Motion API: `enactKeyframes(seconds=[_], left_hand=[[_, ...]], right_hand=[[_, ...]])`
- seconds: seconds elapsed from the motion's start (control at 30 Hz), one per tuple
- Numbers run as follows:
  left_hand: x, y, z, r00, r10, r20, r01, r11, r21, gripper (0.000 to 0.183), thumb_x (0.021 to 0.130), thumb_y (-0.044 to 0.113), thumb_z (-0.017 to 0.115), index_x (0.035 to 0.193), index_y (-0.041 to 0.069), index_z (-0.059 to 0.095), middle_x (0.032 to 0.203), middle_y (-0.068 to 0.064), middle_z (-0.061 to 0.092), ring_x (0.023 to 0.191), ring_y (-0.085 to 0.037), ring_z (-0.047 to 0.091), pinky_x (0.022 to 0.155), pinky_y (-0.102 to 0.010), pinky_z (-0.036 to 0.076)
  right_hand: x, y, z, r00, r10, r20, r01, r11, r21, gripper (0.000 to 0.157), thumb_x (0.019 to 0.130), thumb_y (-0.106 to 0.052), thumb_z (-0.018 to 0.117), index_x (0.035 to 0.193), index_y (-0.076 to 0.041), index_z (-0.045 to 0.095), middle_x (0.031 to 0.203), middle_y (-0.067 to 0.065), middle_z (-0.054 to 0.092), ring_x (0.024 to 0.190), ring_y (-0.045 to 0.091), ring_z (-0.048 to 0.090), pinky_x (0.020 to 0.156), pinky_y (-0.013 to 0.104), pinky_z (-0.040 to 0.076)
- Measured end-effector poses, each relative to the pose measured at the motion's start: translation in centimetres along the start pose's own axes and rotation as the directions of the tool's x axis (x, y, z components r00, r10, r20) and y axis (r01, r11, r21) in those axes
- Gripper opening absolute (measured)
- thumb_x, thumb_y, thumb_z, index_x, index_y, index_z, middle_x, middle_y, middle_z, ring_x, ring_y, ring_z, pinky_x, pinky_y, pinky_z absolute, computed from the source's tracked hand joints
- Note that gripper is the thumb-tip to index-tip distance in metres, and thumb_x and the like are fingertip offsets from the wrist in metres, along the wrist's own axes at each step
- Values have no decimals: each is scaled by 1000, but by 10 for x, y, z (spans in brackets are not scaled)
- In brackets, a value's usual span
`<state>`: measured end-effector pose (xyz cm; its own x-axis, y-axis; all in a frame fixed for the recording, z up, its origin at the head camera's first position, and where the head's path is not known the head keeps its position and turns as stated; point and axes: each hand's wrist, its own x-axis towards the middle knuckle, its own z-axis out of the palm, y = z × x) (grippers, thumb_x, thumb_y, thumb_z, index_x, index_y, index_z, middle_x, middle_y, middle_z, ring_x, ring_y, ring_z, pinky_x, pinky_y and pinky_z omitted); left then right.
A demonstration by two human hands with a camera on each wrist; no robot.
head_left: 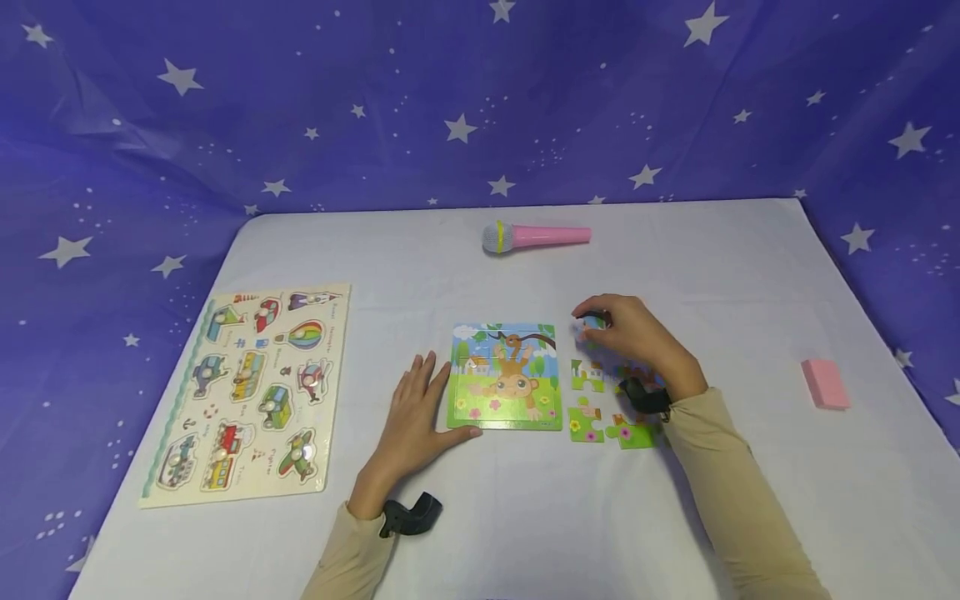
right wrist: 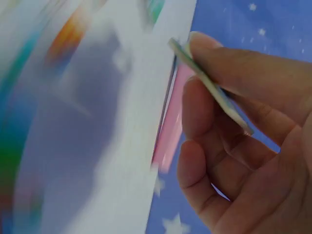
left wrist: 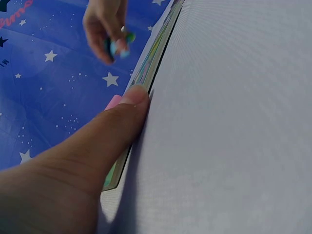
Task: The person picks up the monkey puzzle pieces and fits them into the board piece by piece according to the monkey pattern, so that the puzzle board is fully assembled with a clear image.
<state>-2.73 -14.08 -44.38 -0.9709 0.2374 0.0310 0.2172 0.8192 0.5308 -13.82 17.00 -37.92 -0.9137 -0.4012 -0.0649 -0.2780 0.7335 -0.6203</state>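
Observation:
A square monkey jigsaw puzzle (head_left: 504, 379) lies in the middle of the white table. My left hand (head_left: 415, 417) rests at its left side, fingers straight, with the thumb (left wrist: 122, 117) against the front edge of the puzzle. To the right of the puzzle my right hand (head_left: 637, 337) pinches a jigsaw piece (right wrist: 212, 87) between thumb and fingertips, held above the table. Below that hand lie several loose jigsaw pieces, among them a green piece with flowers (head_left: 587, 423) and one with a house (head_left: 587, 375). Others are partly hidden by the right wrist.
On the left lies a wooden peg board (head_left: 243, 396) with vehicle pictures. A pink toy microphone (head_left: 536, 237) is at the back, and a pink block (head_left: 826, 384) sits toward the right edge. A purple starry cloth (head_left: 420, 92) hangs behind the table.

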Motion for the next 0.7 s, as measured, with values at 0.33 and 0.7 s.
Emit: enactKeyframes(seconds=[0.33,0.7], left_hand=[[0,-1,0,1000,8,-4,-8,1000,-3,99,66,56,70,142,8,29,152,-13,14,142,-28,4,114,-47,8],[0,-1,0,1000,2,-9,-2,1000,-6,99,66,57,70,142,8,29,152,-13,14,142,-27,4,114,-46,7]], right_hand=[[34,-34,37,997,3,78,-14,991,137,37,78,-16,71,113,-11,61,103,7,64,66,16,43,61,27,39],[38,-36,48,988,44,149,-63,990,126,40,76,-18,72,112,-11,55,107,10,62,94,22,57,79,35,47]])
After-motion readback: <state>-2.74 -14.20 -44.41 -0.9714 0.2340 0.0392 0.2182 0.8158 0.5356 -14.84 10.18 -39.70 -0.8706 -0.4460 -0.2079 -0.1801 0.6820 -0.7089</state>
